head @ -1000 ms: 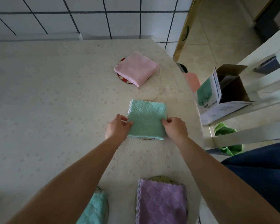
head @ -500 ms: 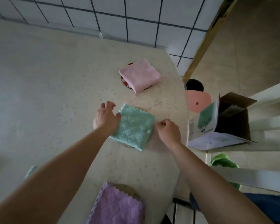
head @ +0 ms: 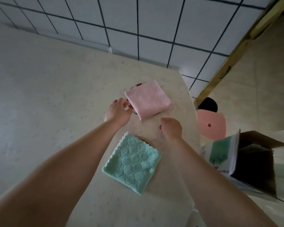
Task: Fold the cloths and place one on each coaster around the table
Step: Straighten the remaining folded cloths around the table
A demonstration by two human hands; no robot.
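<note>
A folded green cloth [head: 133, 163] lies flat on the pale table [head: 44, 99], covering a coaster whose dark rim [head: 143, 139] peeks out at its far edge. Beyond it a folded pink cloth [head: 147, 99] rests on a red-and-white coaster [head: 131, 106]. My left hand [head: 117, 112] hovers at the pink cloth's near left corner, fingers apart, holding nothing. My right hand [head: 171, 127] is between the two cloths, fingers curled loosely, nothing in it.
The table's right edge runs close to both cloths. Beside it stands an open cardboard box [head: 246, 163] with a green cloth picture on its flap, and a pink stool [head: 211, 124] on the floor. A tiled wall [head: 138, 25] backs the table.
Both hands have let go of the green cloth and moved forward toward the pink cloth. The view has swung forward, so the purple cloth has dropped out of sight.
</note>
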